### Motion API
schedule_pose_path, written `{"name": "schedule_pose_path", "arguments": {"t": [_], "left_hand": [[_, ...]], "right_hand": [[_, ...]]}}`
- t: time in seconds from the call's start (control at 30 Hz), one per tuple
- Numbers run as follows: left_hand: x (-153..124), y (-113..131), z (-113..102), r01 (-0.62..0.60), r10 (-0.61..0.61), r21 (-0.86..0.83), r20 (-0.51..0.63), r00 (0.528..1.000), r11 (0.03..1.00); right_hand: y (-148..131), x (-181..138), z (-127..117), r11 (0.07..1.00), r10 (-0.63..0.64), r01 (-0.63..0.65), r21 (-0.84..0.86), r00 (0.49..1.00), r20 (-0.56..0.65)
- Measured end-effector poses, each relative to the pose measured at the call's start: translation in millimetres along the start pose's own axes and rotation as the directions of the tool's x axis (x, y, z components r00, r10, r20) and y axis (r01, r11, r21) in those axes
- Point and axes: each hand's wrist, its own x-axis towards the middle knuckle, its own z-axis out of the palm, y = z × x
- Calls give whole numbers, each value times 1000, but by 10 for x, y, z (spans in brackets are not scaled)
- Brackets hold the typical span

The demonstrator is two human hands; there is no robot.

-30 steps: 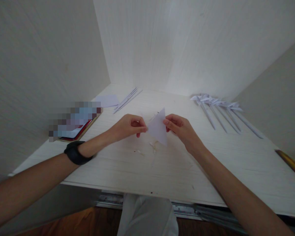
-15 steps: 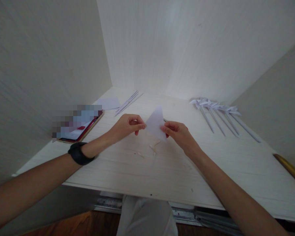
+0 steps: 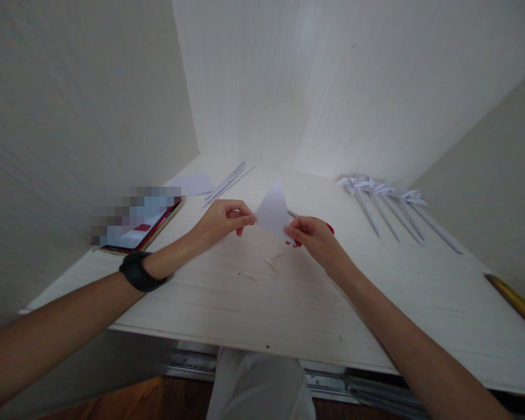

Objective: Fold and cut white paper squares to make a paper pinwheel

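A white paper folded into a triangle (image 3: pixel 273 209) is held up above the pale wooden desk (image 3: pixel 289 291). My left hand (image 3: pixel 224 220) pinches its left corner. My right hand (image 3: pixel 311 236) pinches its lower right corner. The triangle's tip points up. Just behind my right hand lie scissors with red handles (image 3: pixel 328 226), mostly hidden by the hand and the paper. Small paper scraps (image 3: pixel 273 261) lie on the desk under the triangle.
A row of several folded white paper pinwheels on sticks (image 3: pixel 389 201) lies at the back right. Thin paper sticks (image 3: pixel 227 182) and a white sheet (image 3: pixel 192 184) lie at the back left. A tablet in a red case (image 3: pixel 135 230) leans by the left wall. A golden rod (image 3: pixel 514 297) pokes in at right.
The paper triangle has been lifted a little and turned, its tip now higher. My right hand slid down to its lower corner, which uncovers the red scissor handles behind it.
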Motion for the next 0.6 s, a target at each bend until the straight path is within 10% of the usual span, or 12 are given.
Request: {"name": "schedule_pose_path", "arguments": {"t": [0.6], "left_hand": [[29, -57, -8, 26, -27, -57, -17, 999, 998]], "right_hand": [[25, 14, -37, 997, 23, -22, -72, 1000, 18]]}}
